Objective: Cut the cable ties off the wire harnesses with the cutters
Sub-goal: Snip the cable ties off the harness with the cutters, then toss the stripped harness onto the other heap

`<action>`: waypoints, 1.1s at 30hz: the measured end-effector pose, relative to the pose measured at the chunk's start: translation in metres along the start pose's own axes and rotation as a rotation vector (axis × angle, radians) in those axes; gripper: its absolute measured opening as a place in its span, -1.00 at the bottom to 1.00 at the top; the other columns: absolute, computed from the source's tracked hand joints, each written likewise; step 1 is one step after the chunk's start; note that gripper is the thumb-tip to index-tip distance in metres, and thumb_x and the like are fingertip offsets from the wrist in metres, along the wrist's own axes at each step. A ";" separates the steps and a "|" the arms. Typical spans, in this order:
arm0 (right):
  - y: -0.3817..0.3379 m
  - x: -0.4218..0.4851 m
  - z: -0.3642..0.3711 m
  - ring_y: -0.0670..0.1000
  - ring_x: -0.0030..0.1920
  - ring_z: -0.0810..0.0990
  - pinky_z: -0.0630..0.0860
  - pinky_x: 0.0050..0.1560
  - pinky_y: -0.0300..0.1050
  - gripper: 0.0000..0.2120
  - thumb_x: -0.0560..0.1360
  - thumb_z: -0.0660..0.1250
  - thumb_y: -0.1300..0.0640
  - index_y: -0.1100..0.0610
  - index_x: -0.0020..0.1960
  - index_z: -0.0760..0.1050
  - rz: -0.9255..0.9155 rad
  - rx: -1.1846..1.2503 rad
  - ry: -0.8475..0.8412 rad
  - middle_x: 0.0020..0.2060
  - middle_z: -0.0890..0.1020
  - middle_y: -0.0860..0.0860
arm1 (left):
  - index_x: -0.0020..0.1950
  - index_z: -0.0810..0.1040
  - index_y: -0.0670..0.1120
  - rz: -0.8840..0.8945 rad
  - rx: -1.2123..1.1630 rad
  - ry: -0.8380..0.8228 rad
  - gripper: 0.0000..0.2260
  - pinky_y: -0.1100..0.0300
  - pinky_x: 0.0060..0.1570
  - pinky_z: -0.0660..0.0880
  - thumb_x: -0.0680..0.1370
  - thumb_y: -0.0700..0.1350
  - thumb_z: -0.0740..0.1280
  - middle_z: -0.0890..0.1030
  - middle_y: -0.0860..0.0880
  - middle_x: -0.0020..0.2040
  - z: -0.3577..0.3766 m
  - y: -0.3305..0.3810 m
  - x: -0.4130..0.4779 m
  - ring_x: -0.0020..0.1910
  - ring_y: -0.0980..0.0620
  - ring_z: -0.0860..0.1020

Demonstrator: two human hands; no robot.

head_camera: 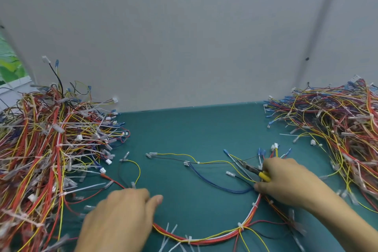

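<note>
A tangled heap of red, yellow and white wire harnesses (51, 149) fills the left side of the teal bench mat (194, 129). Just beside it the left hand (120, 221) lies palm down over one end of a red, white and yellow wire harness (204, 240) — whether its fingers clasp the wires underneath I cannot tell. From there the harness sweeps rightward along the near edge, then bends away from the person toward the right hand (286, 182). A white plastic cable tie (254, 204) rings the bundle on that bend, just below the thumb. The right hand's fingers wrap the yellow-handled cutters (254, 171), whose dark nose points up and left, jaws seemingly together — away from the tie. The right hand is the nearer one. By my judgement the nose must swing back toward the person, across the bundle's axis. A second heap of harnesses (337, 125) lies far right.
</note>
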State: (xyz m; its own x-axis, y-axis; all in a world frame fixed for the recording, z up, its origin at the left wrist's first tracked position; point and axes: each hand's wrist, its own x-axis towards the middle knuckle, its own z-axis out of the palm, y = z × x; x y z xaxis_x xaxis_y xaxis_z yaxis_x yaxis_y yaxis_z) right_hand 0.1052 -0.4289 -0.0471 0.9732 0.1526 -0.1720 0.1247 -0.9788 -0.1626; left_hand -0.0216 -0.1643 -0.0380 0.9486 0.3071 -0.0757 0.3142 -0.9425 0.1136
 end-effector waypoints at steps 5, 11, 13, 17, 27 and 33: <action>-0.003 0.003 0.007 0.09 -0.11 0.48 0.41 -0.20 -0.09 -0.80 0.38 0.28 -0.02 0.00 -0.10 0.30 0.007 0.091 0.040 -0.17 0.43 -0.02 | -0.18 0.40 -0.06 -0.219 0.044 -0.097 -0.48 0.14 -0.11 0.40 0.40 0.42 0.17 0.56 -0.01 0.03 0.004 -0.008 0.008 0.07 -0.04 0.55; -0.004 0.015 -0.005 0.08 -0.14 0.55 0.38 -0.26 -0.12 -0.76 0.33 0.42 0.07 0.00 -0.07 0.42 0.071 0.483 0.202 -0.21 0.60 0.00 | -0.23 0.53 -0.10 -0.186 -0.156 -0.018 -0.70 0.15 -0.16 0.50 0.43 0.14 0.28 0.62 -0.03 -0.26 0.008 -0.006 0.023 -0.12 -0.06 0.59; -0.006 0.023 -0.015 0.13 -0.10 0.58 0.43 -0.14 -0.08 -0.70 0.33 0.46 0.11 0.00 0.01 0.46 0.086 0.674 0.307 -0.16 0.63 0.05 | -0.28 0.55 -0.10 -0.133 -0.332 0.112 -0.71 0.15 -0.19 0.53 0.50 0.09 0.29 0.63 -0.01 -0.41 0.001 -0.004 0.036 -0.29 0.02 0.62; -0.017 0.040 -0.045 0.07 -0.32 0.41 0.33 -0.27 -0.03 -0.88 0.38 0.45 0.22 0.13 -0.11 0.55 0.016 1.074 0.402 -0.34 0.52 0.11 | -0.22 0.53 -0.05 0.012 -0.807 0.339 -0.83 0.06 -0.36 0.57 0.56 -0.08 0.32 0.66 0.10 -0.36 -0.028 0.009 0.070 -0.47 0.06 0.61; -0.020 0.064 -0.069 -0.03 -0.49 0.32 0.26 -0.46 -0.21 -0.85 0.48 0.32 0.34 0.23 -0.26 0.51 0.045 1.486 0.342 -0.51 0.41 0.04 | -0.07 0.60 -0.15 -0.045 -1.562 0.261 -0.91 0.23 -0.39 0.53 0.47 -0.30 0.40 0.68 -0.03 -0.31 -0.042 0.018 0.130 -0.42 0.12 0.57; -0.016 0.076 -0.056 -0.05 -0.49 0.39 0.33 -0.42 -0.15 -0.88 0.51 0.32 0.32 0.22 -0.21 0.52 0.048 1.576 0.119 -0.47 0.48 0.06 | -0.02 0.61 -0.13 -0.094 -1.604 0.165 -0.87 0.23 -0.36 0.56 0.47 -0.31 0.39 0.69 -0.04 -0.27 -0.019 0.017 0.136 -0.41 0.11 0.58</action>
State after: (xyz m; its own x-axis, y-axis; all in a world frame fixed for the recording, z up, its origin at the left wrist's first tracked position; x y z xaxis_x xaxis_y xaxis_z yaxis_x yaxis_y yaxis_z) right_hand 0.1881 -0.4092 -0.0037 0.9886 0.0415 -0.1448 -0.1495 0.1486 -0.9775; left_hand 0.1135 -0.1362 -0.0271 0.8849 0.4630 -0.0514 -0.0198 0.1477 0.9888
